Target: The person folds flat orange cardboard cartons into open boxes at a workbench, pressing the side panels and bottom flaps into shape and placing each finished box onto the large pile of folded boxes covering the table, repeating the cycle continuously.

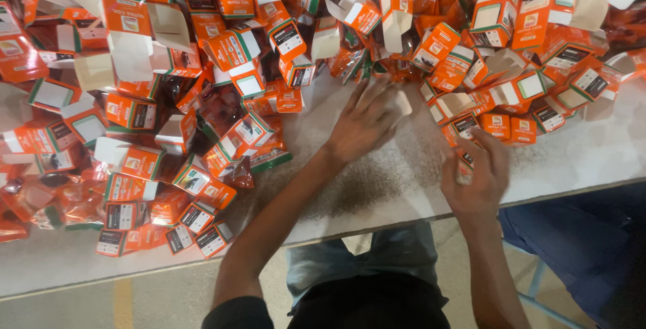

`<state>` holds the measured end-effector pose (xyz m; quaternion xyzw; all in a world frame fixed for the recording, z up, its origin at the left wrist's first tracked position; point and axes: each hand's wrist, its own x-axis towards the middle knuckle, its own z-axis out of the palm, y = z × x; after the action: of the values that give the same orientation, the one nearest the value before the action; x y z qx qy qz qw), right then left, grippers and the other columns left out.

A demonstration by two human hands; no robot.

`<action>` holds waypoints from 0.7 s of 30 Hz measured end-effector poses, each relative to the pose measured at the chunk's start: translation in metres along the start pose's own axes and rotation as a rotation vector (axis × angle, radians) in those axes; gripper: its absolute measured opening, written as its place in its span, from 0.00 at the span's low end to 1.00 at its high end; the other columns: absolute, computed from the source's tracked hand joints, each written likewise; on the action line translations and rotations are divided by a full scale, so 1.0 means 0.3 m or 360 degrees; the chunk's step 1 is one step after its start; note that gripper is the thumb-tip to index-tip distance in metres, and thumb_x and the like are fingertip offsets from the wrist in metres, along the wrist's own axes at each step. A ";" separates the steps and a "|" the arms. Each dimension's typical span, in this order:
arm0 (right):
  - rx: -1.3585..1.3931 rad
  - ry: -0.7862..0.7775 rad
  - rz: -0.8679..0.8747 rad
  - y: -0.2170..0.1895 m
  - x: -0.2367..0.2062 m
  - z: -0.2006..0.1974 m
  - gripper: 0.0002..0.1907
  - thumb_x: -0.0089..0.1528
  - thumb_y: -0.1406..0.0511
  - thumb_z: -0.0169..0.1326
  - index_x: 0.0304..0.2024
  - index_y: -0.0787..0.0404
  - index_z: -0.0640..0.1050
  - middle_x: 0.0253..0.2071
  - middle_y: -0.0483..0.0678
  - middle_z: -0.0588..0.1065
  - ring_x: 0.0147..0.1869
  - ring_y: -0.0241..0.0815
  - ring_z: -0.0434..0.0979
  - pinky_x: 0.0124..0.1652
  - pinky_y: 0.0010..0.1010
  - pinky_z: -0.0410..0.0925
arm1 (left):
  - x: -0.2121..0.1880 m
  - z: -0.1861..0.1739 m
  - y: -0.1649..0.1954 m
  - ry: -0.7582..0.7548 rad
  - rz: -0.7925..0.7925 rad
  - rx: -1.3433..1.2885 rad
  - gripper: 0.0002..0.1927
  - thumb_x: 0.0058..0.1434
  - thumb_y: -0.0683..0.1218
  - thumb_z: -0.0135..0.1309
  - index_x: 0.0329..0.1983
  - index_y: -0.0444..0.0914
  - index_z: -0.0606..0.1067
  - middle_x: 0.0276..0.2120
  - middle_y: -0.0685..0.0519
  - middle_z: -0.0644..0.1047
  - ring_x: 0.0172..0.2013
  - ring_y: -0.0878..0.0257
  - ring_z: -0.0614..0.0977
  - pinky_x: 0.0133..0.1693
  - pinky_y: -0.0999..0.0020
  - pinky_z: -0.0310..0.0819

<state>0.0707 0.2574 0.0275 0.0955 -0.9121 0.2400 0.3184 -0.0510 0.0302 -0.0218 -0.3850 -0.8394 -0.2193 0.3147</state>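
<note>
A big heap of small orange cartons (235, 53) with white flaps covers the far and left parts of a pale table (404, 188). My left hand (363, 124) lies palm down with spread fingers at the heap's near edge, over a pale open flap of a small carton (402, 103). My right hand (474, 174) is near the table's front edge and closes around a small orange carton (464, 161), mostly hidden by the fingers. Dark powder (363, 188) is scattered on the table between my forearms.
Red shiny pouches (222, 110) lie mixed in among the cartons at the left. The table's front edge (377, 229) runs across below my hands. A person's blue-clad leg (579, 235) is at the right, below the table.
</note>
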 end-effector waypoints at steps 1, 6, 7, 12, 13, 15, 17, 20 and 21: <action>0.0093 -0.0115 -0.0016 -0.008 0.047 0.038 0.14 0.66 0.71 0.61 0.55 0.63 0.78 0.63 0.50 0.73 0.66 0.55 0.74 0.61 0.46 0.68 | -0.038 -0.041 -0.001 -0.0014 -0.0137 -0.0154 0.11 0.55 0.46 0.66 0.38 0.39 0.78 0.66 0.46 0.67 0.73 0.46 0.61 0.70 0.44 0.58; -0.0127 -0.0435 -0.0158 -0.060 0.330 0.365 0.26 0.58 0.67 0.61 0.59 0.66 0.75 0.59 0.57 0.71 0.61 0.60 0.72 0.55 0.50 0.68 | -0.181 -0.169 0.013 -0.0239 -0.1292 -0.0760 0.13 0.55 0.49 0.64 0.41 0.40 0.78 0.59 0.48 0.72 0.55 0.53 0.81 0.58 0.62 0.76; -0.0289 -0.0376 -0.0129 -0.068 0.374 0.415 0.30 0.56 0.67 0.62 0.60 0.65 0.74 0.60 0.56 0.71 0.61 0.59 0.72 0.54 0.50 0.68 | -0.190 -0.178 0.010 -0.0152 -0.1211 -0.0772 0.15 0.53 0.48 0.65 0.42 0.39 0.78 0.59 0.46 0.70 0.55 0.52 0.80 0.58 0.62 0.76; -0.0206 -0.0550 -0.0133 -0.049 0.338 0.415 0.24 0.58 0.63 0.60 0.57 0.61 0.74 0.63 0.57 0.70 0.61 0.59 0.72 0.53 0.52 0.68 | -0.194 -0.177 -0.005 0.0067 -0.0657 -0.0653 0.26 0.44 0.41 0.64 0.50 0.35 0.79 0.67 0.38 0.64 0.63 0.39 0.73 0.62 0.55 0.71; -0.0156 -0.0485 -0.0251 -0.041 0.280 0.372 0.28 0.57 0.63 0.60 0.58 0.64 0.73 0.64 0.60 0.70 0.59 0.61 0.72 0.51 0.52 0.68 | -0.185 -0.165 -0.003 0.0095 -0.0655 -0.0683 0.27 0.46 0.41 0.65 0.53 0.35 0.79 0.68 0.38 0.64 0.64 0.39 0.73 0.62 0.56 0.71; 0.0070 -0.0485 -0.0165 -0.040 0.144 0.272 0.26 0.64 0.63 0.57 0.63 0.66 0.70 0.63 0.59 0.71 0.60 0.62 0.74 0.53 0.50 0.71 | -0.175 -0.150 0.000 0.0137 -0.0660 -0.0736 0.29 0.51 0.42 0.68 0.58 0.37 0.77 0.70 0.38 0.63 0.65 0.40 0.73 0.63 0.58 0.72; 0.0033 -0.0541 0.0011 -0.063 0.029 0.183 0.23 0.61 0.64 0.58 0.58 0.63 0.72 0.53 0.56 0.75 0.54 0.59 0.79 0.47 0.47 0.73 | -0.168 -0.151 -0.003 -0.0031 -0.0685 -0.0894 0.33 0.55 0.43 0.68 0.65 0.39 0.73 0.70 0.40 0.65 0.65 0.45 0.75 0.62 0.60 0.73; 0.0817 -0.0421 0.0789 -0.100 -0.062 0.096 0.17 0.65 0.64 0.57 0.55 0.62 0.71 0.52 0.56 0.75 0.41 0.40 0.81 0.39 0.30 0.71 | -0.160 -0.165 0.014 -0.0230 -0.0819 -0.1133 0.40 0.57 0.44 0.70 0.72 0.43 0.66 0.65 0.45 0.71 0.61 0.52 0.79 0.60 0.62 0.76; 0.1175 -0.0309 0.0850 -0.111 -0.077 0.074 0.19 0.66 0.65 0.56 0.58 0.61 0.68 0.61 0.55 0.72 0.40 0.36 0.80 0.36 0.25 0.70 | -0.156 -0.168 0.028 -0.0302 -0.0871 -0.1218 0.42 0.58 0.44 0.71 0.74 0.44 0.64 0.63 0.46 0.74 0.59 0.54 0.81 0.59 0.62 0.77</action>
<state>0.0878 0.2180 0.0104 -0.0137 -0.7838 0.6122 0.1034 -0.0026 -0.0193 -0.0177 -0.2564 -0.7939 -0.5513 0.0031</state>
